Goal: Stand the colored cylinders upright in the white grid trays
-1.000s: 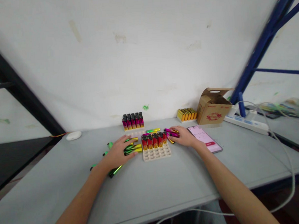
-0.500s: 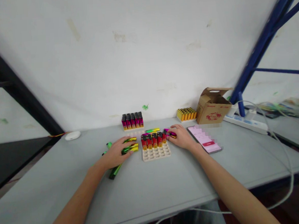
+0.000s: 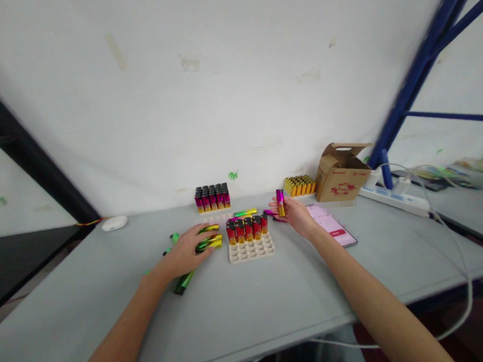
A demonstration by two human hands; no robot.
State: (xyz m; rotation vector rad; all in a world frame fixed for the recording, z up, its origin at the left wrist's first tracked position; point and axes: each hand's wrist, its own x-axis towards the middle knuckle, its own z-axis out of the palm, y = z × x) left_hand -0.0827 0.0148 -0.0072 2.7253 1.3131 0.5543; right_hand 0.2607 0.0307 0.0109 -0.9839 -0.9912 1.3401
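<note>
My left hand (image 3: pixel 186 251) curls over shiny green-and-yellow lighters (image 3: pixel 215 241) at the left, its thumb and fingers around them; the palm hides parts of these. More green lighters (image 3: pixel 184 282) lie beneath and beside that hand. My right hand (image 3: pixel 296 216), palm turned upward, holds a purple-and-gold lighter (image 3: pixel 280 203) nearly upright. Between my hands sits a white tray (image 3: pixel 252 252) with holes. Red-and-yellow lighters with black tops (image 3: pixel 249 230) fill its back rows; the front holes are bare. Behind it lie a green-and-yellow lighter (image 3: pixel 246 212) and purple ones (image 3: pixel 268 212).
Purple-and-gold lighters with black tops (image 3: pixel 212 198) stand in a block near the wall. Yellow cylinders (image 3: pixel 300 185) stand beside an opened cardboard box (image 3: pixel 342 176). A phone (image 3: pixel 331 224), a power strip (image 3: pixel 394 200) with white cables and a white oval case (image 3: pixel 114 223) lie on the table.
My right hand has turned palm up and raised a purple-and-gold lighter from the table. My left hand stays over the green-and-yellow lighters. The view has shifted slightly.
</note>
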